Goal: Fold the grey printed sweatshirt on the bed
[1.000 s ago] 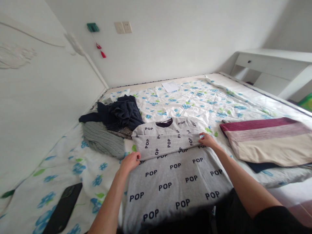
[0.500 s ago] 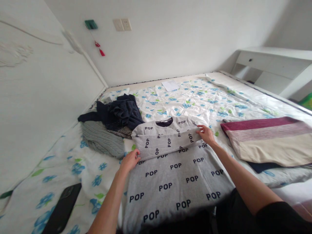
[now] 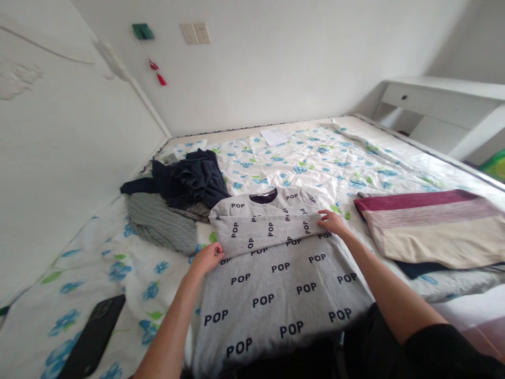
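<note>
Bright, even daylight, soft shadows — sharp centre, wide-angle bending at the edges.

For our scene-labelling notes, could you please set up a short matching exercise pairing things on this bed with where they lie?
Things:
1 phone
2 grey POP sweatshirt
3 striped folded garment
4 paper sheet

Places:
a near the far wall
b under both hands
c on the right edge of the bed
d near left corner

Pairs: 1-d, 2-b, 3-c, 4-a
</note>
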`<action>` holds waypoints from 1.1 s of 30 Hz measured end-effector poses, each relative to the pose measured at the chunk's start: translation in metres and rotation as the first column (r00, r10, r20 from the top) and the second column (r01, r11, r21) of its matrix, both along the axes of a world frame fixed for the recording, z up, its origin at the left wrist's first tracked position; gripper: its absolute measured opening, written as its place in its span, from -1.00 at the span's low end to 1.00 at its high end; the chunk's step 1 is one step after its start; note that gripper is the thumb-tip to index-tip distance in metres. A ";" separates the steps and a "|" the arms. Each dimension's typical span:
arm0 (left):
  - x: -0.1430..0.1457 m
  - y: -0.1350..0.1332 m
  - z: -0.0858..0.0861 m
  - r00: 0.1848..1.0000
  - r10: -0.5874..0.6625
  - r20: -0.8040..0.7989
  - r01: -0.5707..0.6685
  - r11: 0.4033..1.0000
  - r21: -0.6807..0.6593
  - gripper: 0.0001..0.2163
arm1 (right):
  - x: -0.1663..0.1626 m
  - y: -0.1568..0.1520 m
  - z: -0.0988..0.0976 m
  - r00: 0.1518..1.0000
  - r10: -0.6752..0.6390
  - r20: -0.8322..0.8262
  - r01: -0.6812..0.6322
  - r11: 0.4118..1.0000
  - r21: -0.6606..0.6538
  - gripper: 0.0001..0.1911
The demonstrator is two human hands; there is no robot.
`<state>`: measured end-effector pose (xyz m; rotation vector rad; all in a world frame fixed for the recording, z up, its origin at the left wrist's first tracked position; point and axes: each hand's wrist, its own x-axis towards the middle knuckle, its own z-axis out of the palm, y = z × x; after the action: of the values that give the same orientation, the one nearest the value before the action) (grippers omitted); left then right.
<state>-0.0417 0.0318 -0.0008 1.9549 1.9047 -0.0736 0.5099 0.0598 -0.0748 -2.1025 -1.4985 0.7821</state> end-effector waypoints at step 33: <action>0.021 -0.009 0.011 0.974 -0.105 -0.199 0.133 0.982 0.133 -0.91 | -0.006 0.004 0.008 0.998 -0.028 -0.061 0.034 0.995 0.093 -0.47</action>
<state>-0.0208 0.0224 0.0097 2.2317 1.9570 -0.1666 0.5037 0.0639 -0.0668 -2.0110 -1.4396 0.7411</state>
